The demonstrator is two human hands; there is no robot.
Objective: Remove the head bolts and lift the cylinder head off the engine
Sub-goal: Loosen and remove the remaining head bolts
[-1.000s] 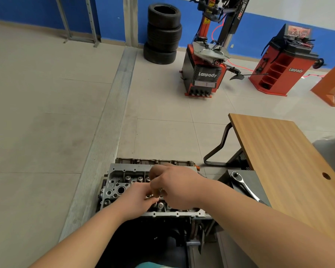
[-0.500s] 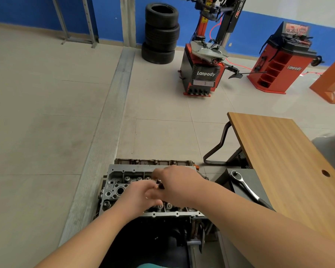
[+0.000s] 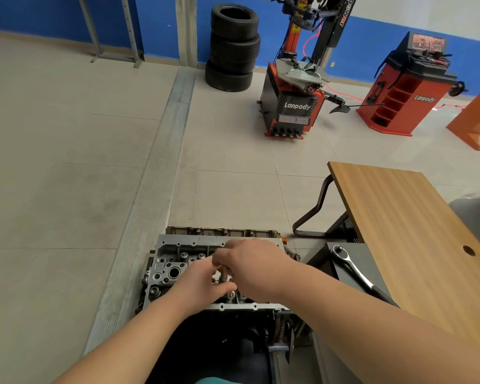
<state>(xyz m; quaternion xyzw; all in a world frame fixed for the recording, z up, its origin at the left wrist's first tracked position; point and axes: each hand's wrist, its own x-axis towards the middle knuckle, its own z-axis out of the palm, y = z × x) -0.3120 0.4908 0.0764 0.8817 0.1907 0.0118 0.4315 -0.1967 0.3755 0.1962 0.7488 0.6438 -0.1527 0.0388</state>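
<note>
The cylinder head [image 3: 178,268] sat seated on the engine [image 3: 222,328], not yet lifted; both hands met over its middle; the right hand [image 3: 250,270] had its fingers curled round a short metal bolt [image 3: 224,274], the left hand [image 3: 203,285] pinching beside it; how many bolts remained I couldn't tell; the ratchet [image 3: 352,268] lay idle on the counter [image 3: 399,245]

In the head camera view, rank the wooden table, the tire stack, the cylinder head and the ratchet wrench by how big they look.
1. wooden table
2. cylinder head, partly hidden by both hands
3. tire stack, farther away, so really larger than it looks; close to the cylinder head
4. ratchet wrench
</note>
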